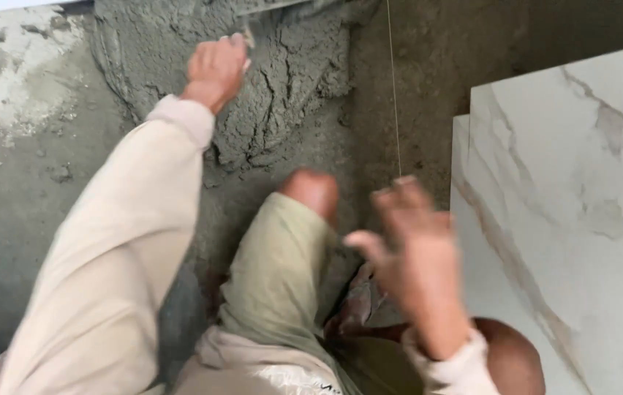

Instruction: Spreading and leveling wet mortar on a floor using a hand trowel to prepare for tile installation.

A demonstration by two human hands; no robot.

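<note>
Here, left hand (216, 71) on trowel (275, 9).

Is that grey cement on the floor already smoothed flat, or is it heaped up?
Heaped up. The grey mortar lies in a rough, cracked mound with raised edges, not levelled. The left hand works at its top.

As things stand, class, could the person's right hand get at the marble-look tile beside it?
Probably yes: the right hand hovers open and empty just beside the marble-look tile, with nothing between them.
</note>
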